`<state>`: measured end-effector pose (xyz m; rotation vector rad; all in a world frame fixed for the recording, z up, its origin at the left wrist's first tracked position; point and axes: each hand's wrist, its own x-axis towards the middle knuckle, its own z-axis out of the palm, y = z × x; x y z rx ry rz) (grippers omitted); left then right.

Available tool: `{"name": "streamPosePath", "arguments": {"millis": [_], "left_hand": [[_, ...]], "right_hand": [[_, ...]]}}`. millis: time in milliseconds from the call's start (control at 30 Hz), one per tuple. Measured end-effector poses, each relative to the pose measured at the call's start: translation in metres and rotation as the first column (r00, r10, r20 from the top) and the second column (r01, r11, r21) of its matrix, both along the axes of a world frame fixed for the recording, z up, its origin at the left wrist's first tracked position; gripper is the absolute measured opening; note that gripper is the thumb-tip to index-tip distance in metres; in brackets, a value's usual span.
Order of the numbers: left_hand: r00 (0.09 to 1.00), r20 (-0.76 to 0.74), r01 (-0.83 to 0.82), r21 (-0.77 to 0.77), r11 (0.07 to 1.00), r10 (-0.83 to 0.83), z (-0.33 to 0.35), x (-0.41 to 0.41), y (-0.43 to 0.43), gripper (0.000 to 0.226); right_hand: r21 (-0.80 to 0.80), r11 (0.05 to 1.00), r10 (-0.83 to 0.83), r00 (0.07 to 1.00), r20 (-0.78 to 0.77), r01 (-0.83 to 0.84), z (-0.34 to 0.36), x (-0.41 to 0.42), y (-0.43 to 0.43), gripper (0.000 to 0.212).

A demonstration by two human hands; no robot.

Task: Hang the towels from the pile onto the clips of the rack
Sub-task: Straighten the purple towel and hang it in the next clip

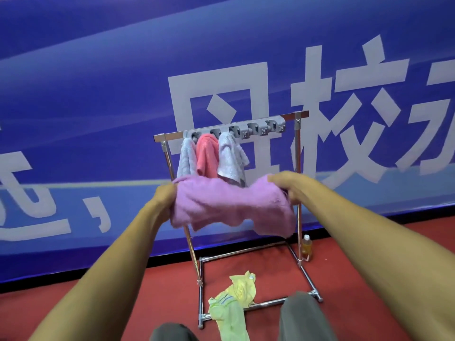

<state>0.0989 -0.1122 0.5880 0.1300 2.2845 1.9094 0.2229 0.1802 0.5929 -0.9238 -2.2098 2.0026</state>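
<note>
A: Well, we begin at the fingers (277, 178). Those of our right hand (288, 188) curl over the upper right corner of the fluffy purple towel (231, 205) and pinch it.

B: And our left hand (164, 195) grips the upper left corner. Its fingertips are sunk in the cloth, so we cannot tell them apart.

A: Between the two hands the towel is spread wide and sags in the middle. We hold it in the air in front of the chrome tube rack (299, 225).

B: It blocks our view as well. It covers the lower ends of the three towels hung behind it: a pale blue terry towel (186, 156), a coral ribbed towel (208, 156) and a whitish-grey towel (230, 158). They hang side by side, touching, from the left part of the grey plastic clip strip (258, 129).

A: That strip runs along the rack's top bar, and the clips on its right part show plainly above our right hand.

B: Lower down, on the red carpet floor (147, 303), the crumpled yellow-green towels (234, 303) lie across the rack's front foot bar, between our knees (302, 316).

A: A small bottle of yellow liquid (307, 247) stands upright at the foot of the right post. Behind it all hangs the big blue banner with white characters (98, 94).

B: As for our arms, both bare forearms reach forward and up from the lower corners, drawing closer together. The right hand sits a little higher than the left.
</note>
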Motion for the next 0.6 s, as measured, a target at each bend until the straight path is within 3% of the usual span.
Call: {"name": "streamPosePath", "arguments": {"millis": [67,133,200,300,367,467,533,567,600], "left_hand": [[0.998,0.053,-0.021,0.044,0.999,0.018,-0.001,-0.005,0.000,0.019],[0.998,0.057,-0.039,0.273,0.961,0.025,0.005,-0.014,-0.004,0.025],[0.985,0.140,0.025,0.449,0.893,-0.098,0.000,-0.007,-0.010,0.047],[0.841,0.404,0.245,0.306,0.920,-0.359,-0.052,0.026,-0.010,0.072],[0.758,0.492,0.367,0.222,0.903,-0.429,-0.069,0.044,0.000,0.069],[0.831,0.404,0.315,0.226,0.922,-0.383,-0.051,0.034,0.013,0.061],[0.889,0.332,0.185,0.372,0.910,-0.316,-0.032,0.020,0.011,0.063],[0.890,0.320,0.170,0.426,0.889,-0.324,-0.028,0.016,0.006,0.066],[0.881,0.345,0.190,0.366,0.911,-0.323,-0.029,0.015,0.001,0.070]], "right_hand": [[0.064,0.987,0.138,0.982,0.130,-0.147,-0.004,0.006,0.003,0.022],[-0.050,0.995,0.089,0.984,0.154,-0.082,0.018,0.017,0.005,0.035],[-0.157,0.988,0.019,0.997,0.072,-0.008,0.023,0.017,0.015,0.042],[-0.154,0.988,0.036,0.993,0.116,-0.018,0.009,0.014,0.019,0.022],[-0.149,0.988,0.058,0.989,0.135,-0.037,0.001,0.012,0.016,0.014],[-0.173,0.985,0.004,0.998,0.065,0.007,0.008,0.008,0.016,0.019],[-0.229,0.973,-0.019,0.999,0.043,0.028,0.012,0.009,0.020,0.029],[-0.258,0.966,0.016,0.998,0.063,0.001,0.010,0.012,0.020,0.041],[-0.236,0.968,0.118,0.987,0.106,-0.091,0.009,0.016,0.018,0.051]]}}
